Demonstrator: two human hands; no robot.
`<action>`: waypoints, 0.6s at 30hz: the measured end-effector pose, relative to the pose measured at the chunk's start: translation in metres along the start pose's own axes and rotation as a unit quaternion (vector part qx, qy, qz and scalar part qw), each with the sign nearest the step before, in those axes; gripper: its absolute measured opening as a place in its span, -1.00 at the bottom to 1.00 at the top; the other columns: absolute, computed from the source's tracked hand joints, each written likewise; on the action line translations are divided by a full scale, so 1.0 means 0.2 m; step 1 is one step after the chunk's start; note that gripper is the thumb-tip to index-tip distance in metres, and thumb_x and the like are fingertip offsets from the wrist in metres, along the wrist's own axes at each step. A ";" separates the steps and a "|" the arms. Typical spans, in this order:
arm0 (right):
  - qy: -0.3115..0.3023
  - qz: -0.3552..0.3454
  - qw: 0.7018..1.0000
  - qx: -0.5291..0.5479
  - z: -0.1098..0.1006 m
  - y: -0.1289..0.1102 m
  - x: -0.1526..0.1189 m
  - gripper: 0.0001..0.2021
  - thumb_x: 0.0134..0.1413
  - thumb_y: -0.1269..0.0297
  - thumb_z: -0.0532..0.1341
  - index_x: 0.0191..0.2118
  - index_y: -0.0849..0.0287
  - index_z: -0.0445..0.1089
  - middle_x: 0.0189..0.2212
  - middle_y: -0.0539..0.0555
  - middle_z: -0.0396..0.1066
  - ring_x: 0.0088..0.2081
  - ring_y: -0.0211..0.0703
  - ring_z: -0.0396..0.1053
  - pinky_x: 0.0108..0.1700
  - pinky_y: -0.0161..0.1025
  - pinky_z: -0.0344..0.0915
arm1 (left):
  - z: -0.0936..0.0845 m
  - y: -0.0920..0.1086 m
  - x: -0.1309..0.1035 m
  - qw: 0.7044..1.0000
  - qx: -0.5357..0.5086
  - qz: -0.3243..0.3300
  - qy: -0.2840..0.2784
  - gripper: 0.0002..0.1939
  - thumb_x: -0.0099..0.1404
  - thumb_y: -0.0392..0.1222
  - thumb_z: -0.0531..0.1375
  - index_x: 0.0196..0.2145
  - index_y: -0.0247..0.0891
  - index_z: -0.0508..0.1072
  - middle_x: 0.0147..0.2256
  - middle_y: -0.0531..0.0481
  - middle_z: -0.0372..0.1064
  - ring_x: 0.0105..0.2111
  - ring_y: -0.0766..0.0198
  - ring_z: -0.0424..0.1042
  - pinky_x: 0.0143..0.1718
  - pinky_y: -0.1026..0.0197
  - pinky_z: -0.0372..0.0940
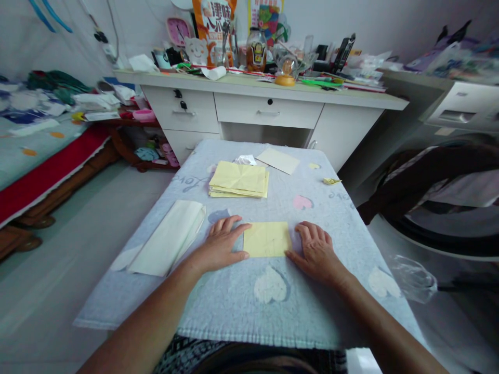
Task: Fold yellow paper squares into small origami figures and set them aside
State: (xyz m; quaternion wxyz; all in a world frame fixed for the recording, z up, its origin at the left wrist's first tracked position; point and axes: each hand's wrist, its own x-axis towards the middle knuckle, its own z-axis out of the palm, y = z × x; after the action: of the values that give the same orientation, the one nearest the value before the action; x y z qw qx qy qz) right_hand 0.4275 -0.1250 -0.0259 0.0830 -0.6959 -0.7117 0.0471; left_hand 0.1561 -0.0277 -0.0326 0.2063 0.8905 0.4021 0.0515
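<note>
A small yellow sheet of paper (267,239) lies flat on the cloth-covered table, between my two hands. My left hand (224,241) rests at its left edge, thumb and a fingertip touching its corners, the fingers spread. At the paper's lower right corner is the thumb of my right hand (313,246), whose other fingers lie on the cloth, apart from the thumb. Beyond them sits a stack of yellow paper (239,176) with creases on its top sheet. To the left of my left hand lies a folded pale sheet (169,239).
The table wears a blue cloth (234,311) with heart patterns. A white card (278,160), crumpled white paper (245,160) and a small folded yellow piece (331,181) lie toward its far side. Behind stands a cluttered white desk (268,111); a washing machine (463,109) is at right.
</note>
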 end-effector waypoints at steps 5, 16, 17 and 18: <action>-0.032 0.006 0.999 0.007 -0.04 0.09 -0.01 -0.41 0.04 -0.01 0.18 0.15 0.14 0.13 0.15 0.25 0.12 0.14 0.18 0.06 0.09 0.11 0.04 | 0.00 -0.01 0.01 1.000 -0.006 0.001 0.005 -0.27 0.09 0.01 0.26 0.21 0.04 0.16 0.23 -0.07 -0.02 0.20 -0.10 -0.03 0.17 -0.11 -0.02; -0.070 -0.084 0.993 0.044 -0.12 -0.11 0.28 -0.41 0.06 0.03 0.21 0.14 0.24 0.18 0.13 0.28 0.14 0.12 0.10 0.09 0.10 0.04 0.04 | 0.02 0.03 0.04 0.997 -0.029 -0.019 0.071 -0.15 0.03 0.10 0.30 0.22 -0.11 0.11 0.21 -0.15 -0.01 0.17 -0.08 0.02 0.16 -0.08 0.01; -0.070 -0.087 0.993 0.047 -0.10 -0.13 0.30 -0.41 0.04 0.01 0.24 0.12 0.24 0.20 0.13 0.28 0.14 0.12 0.11 0.09 0.10 0.04 0.04 | 0.03 0.04 0.05 0.995 -0.026 -0.034 0.085 -0.16 0.02 0.11 0.31 0.20 -0.11 0.13 0.20 -0.15 0.00 0.16 -0.08 0.03 0.16 -0.10 0.01; -0.072 -0.090 0.992 0.053 -0.07 -0.13 0.32 -0.43 0.02 0.00 0.25 0.09 0.22 0.23 0.11 0.27 0.15 0.11 0.10 0.09 0.09 0.03 0.05 | 0.04 0.05 0.05 0.994 -0.022 -0.047 0.093 -0.18 0.01 0.11 0.31 0.19 -0.11 0.16 0.20 -0.15 0.00 0.15 -0.09 0.04 0.15 -0.11 0.01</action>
State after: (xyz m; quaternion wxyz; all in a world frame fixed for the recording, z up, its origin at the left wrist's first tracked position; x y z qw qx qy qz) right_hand 0.4031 -0.0625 -0.0038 0.0725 -0.6183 -0.7722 0.1272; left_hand 0.1714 -0.0281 -0.0358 0.1895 0.8574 0.4594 0.1334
